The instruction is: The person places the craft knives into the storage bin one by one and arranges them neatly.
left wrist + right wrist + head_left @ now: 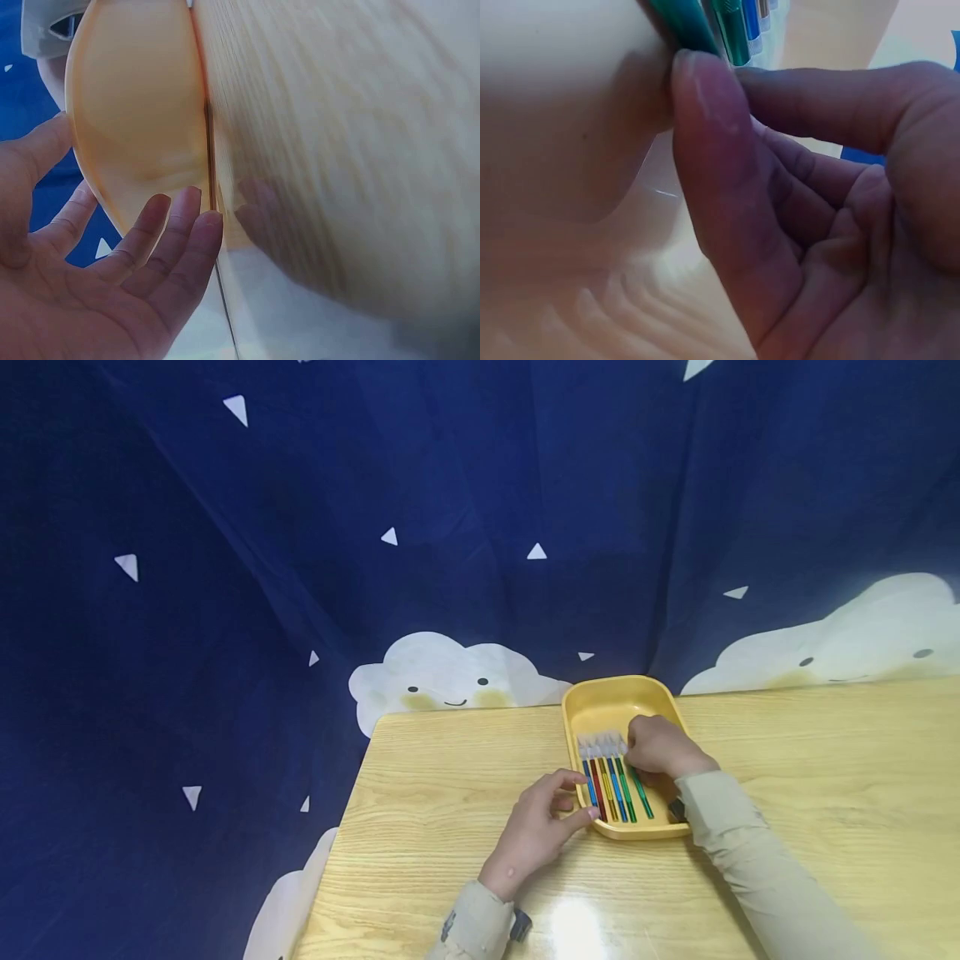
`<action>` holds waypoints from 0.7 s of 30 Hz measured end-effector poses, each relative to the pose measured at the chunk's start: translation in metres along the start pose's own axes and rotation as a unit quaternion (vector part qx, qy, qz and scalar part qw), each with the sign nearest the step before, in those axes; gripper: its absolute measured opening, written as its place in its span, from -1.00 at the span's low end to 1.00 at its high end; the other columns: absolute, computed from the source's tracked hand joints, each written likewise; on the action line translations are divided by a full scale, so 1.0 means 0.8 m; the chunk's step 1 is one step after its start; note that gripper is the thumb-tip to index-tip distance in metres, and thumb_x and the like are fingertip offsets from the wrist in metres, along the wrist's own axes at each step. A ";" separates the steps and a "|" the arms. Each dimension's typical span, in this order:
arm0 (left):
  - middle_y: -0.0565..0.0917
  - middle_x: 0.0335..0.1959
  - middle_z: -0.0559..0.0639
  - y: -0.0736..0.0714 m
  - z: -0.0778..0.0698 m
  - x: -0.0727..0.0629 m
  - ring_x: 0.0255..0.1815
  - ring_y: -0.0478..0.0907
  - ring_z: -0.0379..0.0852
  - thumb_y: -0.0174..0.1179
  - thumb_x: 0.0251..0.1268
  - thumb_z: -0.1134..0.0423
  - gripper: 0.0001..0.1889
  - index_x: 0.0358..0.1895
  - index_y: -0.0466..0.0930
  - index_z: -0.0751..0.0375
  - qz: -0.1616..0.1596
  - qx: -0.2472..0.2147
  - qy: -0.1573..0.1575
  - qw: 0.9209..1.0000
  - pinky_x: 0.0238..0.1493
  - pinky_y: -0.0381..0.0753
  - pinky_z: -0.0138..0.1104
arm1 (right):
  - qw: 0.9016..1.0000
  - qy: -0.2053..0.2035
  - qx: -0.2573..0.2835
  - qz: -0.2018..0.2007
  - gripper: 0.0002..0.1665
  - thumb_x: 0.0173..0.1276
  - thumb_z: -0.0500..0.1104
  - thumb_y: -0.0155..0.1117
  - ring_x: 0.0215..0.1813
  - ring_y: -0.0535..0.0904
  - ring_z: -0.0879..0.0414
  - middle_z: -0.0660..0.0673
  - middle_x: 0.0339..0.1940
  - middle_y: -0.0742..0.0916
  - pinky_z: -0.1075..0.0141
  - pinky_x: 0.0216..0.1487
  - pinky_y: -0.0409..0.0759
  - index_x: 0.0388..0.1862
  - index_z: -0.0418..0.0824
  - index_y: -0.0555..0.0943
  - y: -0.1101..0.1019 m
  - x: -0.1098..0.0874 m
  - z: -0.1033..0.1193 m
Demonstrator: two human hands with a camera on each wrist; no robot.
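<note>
A yellow tray [626, 832] stands on the table with a row of slim, pen-like tools in it. They have metallic handles, among them red handles [600, 789] and blue handles [617, 789], and whitish translucent ends. My right hand [663, 747] reaches into the tray and pinches a green-handled pen-like tool [686, 26] between thumb and finger; it leans beside the row. My left hand [536, 827] is at the tray's near left corner. Its thumb and a fingertip touch the rim, while the other fingers bend loosely beside the outer wall, as the left wrist view shows.
The wooden table [435, 777] extends left, right and towards me. Behind it hangs a dark blue cloth [450, 485] with white triangles and smiling clouds, close to the tray's far end. A small black object [520, 925] is at my left wrist.
</note>
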State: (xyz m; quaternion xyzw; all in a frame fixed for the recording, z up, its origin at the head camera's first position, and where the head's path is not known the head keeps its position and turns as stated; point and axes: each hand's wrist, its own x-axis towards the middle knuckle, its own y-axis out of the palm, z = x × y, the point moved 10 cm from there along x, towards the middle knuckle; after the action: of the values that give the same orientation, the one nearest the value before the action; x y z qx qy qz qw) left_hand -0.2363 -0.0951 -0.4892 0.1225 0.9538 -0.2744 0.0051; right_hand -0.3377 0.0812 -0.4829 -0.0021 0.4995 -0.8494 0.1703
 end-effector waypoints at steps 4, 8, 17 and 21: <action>0.66 0.22 -0.15 0.000 -0.001 -0.001 0.08 0.67 -0.16 0.41 0.34 -0.07 -0.57 0.23 0.62 -0.21 -0.001 0.003 -0.001 1.000 0.05 0.65 -0.35 | 1.000 0.002 0.002 0.005 -0.81 0.11 -0.33 0.22 -0.61 0.53 0.10 -0.01 -0.81 0.58 0.32 -0.51 0.40 -0.67 -0.18 0.56 -0.001 -0.002 0.002; 0.66 0.22 -0.16 -0.001 -0.002 -0.001 0.08 0.66 -0.15 0.40 0.34 -0.07 -0.57 0.23 0.62 -0.21 -0.002 0.004 -0.002 1.000 0.06 0.65 -0.33 | 1.000 0.001 0.007 0.012 -0.73 0.16 -0.32 0.21 -0.66 0.50 0.11 0.02 -0.87 0.54 0.33 -0.53 0.37 -0.72 -0.17 0.54 -0.002 -0.003 0.007; 0.66 0.21 -0.18 -0.002 -0.001 0.000 0.09 0.65 -0.15 0.40 0.35 -0.05 -0.58 0.23 0.62 -0.21 -0.002 0.003 -0.006 1.000 0.06 0.66 -0.31 | 0.999 -0.001 0.023 0.024 -0.72 0.22 -0.32 0.16 -0.75 0.45 0.17 -0.01 -0.87 0.57 0.37 -0.60 0.31 -0.70 -0.17 0.52 0.002 0.000 0.005; 0.66 0.21 -0.18 -0.001 -0.001 0.000 0.09 0.65 -0.16 0.40 0.35 -0.06 -0.57 0.24 0.62 -0.21 -0.001 0.005 -0.002 1.000 0.07 0.66 -0.32 | 1.000 -0.006 0.026 0.016 -0.69 0.24 -0.31 0.17 -0.75 0.44 0.17 0.01 -0.88 0.55 0.36 -0.61 0.31 -0.72 -0.17 0.52 -0.001 0.000 0.005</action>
State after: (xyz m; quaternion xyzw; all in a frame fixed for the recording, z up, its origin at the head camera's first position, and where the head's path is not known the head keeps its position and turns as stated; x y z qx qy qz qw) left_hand -0.2368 -0.0953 -0.4876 0.1212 0.9526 -0.2790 0.0062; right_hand -0.3374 0.0781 -0.4802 0.0048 0.4765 -0.8591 0.1869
